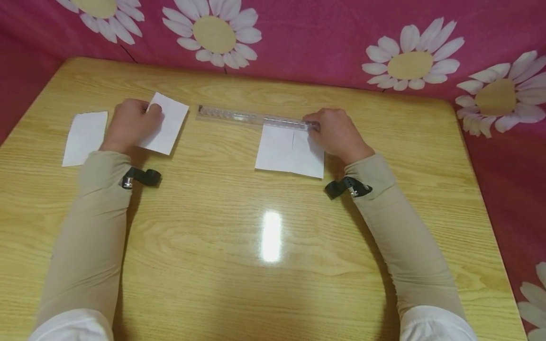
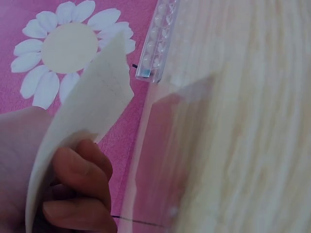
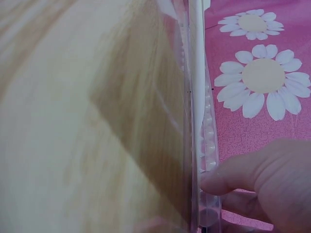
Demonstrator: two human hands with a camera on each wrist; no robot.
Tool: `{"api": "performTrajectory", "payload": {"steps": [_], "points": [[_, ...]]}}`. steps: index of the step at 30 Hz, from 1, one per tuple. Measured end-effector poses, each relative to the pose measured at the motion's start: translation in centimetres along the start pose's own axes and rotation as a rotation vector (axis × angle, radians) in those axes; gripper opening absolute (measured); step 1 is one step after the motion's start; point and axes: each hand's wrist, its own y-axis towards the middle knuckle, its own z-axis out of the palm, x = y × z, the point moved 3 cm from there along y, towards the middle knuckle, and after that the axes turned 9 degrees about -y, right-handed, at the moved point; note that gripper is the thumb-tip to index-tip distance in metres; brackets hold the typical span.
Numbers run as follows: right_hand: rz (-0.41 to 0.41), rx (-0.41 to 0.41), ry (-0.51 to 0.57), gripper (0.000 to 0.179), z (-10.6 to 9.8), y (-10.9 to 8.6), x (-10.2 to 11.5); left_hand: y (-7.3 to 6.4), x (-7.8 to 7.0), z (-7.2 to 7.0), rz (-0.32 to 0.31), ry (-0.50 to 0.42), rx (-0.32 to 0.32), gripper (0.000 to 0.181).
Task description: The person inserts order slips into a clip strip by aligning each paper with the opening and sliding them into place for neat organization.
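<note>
In the head view my left hand (image 1: 134, 121) grips a white paper piece (image 1: 168, 128), its fingers curled against it. The left wrist view shows this paper (image 2: 90, 104) bent, with curled fingers (image 2: 77, 179) across its lower part. Further right, my right hand (image 1: 337, 132) holds one end of a long clear plastic strip (image 1: 239, 116) with rows of round bumps. Below the strip is another white paper piece (image 1: 279, 154) bearing a short dark line. In the right wrist view the thumb presses the strip (image 3: 210, 160), beside the paper (image 3: 197, 73) seen nearly edge-on.
Another white paper piece (image 1: 85, 137) lies on the wooden table (image 1: 204, 246), left of my left hand. A pink cloth with white daisies (image 1: 307, 42) rises behind the table's far edge. Black straps circle both wrists.
</note>
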Motion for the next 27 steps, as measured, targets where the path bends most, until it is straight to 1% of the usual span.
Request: {"api": "performTrajectory", "payload": {"steps": [5, 10, 15, 19, 25, 27], "points": [[0.0, 0.002, 0.002, 0.039, -0.1, 0.0, 0.0, 0.1, -0.2, 0.4, 0.024, 0.011, 0.014, 0.053], [0.008, 0.015, 0.011, 0.039, 0.0, 0.0, 0.0, 0.1, -0.3, 0.7, 0.028, 0.01, 0.033, 0.055], [0.005, 0.01, 0.01, 0.039, 0.0, 0.0, -0.1, 0.0, -0.6, 1.1, 0.041, -0.001, 0.036, 0.052], [0.002, 0.004, 0.008, 0.038, 0.0, -0.1, -0.1, 0.0, -0.8, 1.4, 0.04, -0.006, 0.042, 0.05], [0.005, 0.007, 0.007, 0.038, 0.0, -0.1, 0.0, 0.0, -0.9, 1.7, 0.031, -0.01, 0.066, 0.055], [0.005, 0.008, 0.005, 0.039, 0.0, 0.0, 0.0, 0.0, -1.0, 1.9, 0.025, -0.014, 0.07, 0.054]]}}
